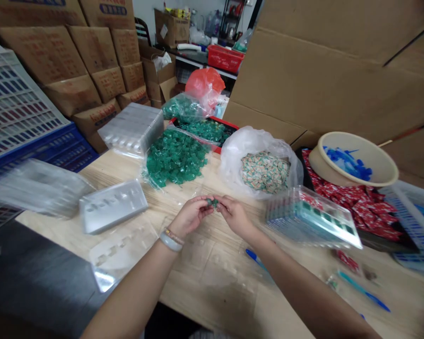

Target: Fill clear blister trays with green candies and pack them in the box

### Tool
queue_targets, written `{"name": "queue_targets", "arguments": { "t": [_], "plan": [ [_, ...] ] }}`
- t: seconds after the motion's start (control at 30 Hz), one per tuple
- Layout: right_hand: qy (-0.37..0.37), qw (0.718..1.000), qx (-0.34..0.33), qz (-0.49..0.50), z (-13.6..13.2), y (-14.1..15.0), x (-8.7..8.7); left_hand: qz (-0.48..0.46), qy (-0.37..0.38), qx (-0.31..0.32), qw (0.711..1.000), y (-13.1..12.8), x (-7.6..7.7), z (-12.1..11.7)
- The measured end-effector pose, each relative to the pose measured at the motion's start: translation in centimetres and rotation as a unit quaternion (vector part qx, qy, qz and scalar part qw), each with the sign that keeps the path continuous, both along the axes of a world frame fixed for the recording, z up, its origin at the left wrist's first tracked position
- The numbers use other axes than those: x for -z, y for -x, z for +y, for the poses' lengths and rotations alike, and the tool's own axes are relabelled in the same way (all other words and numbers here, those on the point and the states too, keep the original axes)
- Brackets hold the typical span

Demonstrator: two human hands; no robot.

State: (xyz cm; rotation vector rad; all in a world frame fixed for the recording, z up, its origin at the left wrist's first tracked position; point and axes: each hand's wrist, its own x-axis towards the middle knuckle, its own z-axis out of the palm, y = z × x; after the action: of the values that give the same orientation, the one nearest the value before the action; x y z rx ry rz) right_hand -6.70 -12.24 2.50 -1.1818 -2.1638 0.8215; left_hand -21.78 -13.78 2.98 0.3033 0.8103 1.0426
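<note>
Stacked cardboard cartons [56, 56] filled the upper left of the frame, their red print too small to read, and a big cardboard sheet [332, 70] rose at the upper right. Across the wooden table [212, 301] lay a clear bag of green wrapped pieces [175, 157], a white bag of patterned packets [265, 172], and, at the right, a beige basin [353, 160] holding blue bits. Beside the basin, a clear plastic tray [313, 217] held green pieces in rows. At lower center, the fingertips of the left hand [190, 216] and right hand [235, 216] were pressed together, pinching a small green piece [212, 202] between them, just above the table. A blue pen [363, 292] lay at lower right.
</note>
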Motion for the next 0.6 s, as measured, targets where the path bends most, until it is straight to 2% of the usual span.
{"name": "queue_targets", "arguments": {
  "t": [0.2,0.3,0.4,0.47,0.53,0.6],
  "plan": [
    [0.003,0.999,-0.022,0.033,0.1,-0.1,-0.5,-0.048,0.021,0.038,0.998,0.8,0.0,0.0],
    [-0.003,1.000,-0.004,0.014,0.9,-0.2,-0.5,-0.034,0.022,0.034,0.999,1.2,-0.2,0.2],
    [-0.039,0.998,0.022,-0.045,2.0,-0.1,0.3,0.048,0.008,-0.022,0.999,1.2,0.2,0.1],
    [-0.062,0.994,-0.009,-0.093,2.5,0.1,1.2,0.127,-0.007,-0.049,0.991,0.9,1.1,-0.1],
    [-0.062,0.987,-0.061,-0.133,2.6,0.5,2.3,0.201,-0.021,-0.052,0.978,0.3,2.3,-0.4],
    [-0.056,0.982,-0.084,-0.161,2.6,0.9,3.3,0.248,-0.028,-0.054,0.967,-0.1,3.4,-0.5]
  ]
}}
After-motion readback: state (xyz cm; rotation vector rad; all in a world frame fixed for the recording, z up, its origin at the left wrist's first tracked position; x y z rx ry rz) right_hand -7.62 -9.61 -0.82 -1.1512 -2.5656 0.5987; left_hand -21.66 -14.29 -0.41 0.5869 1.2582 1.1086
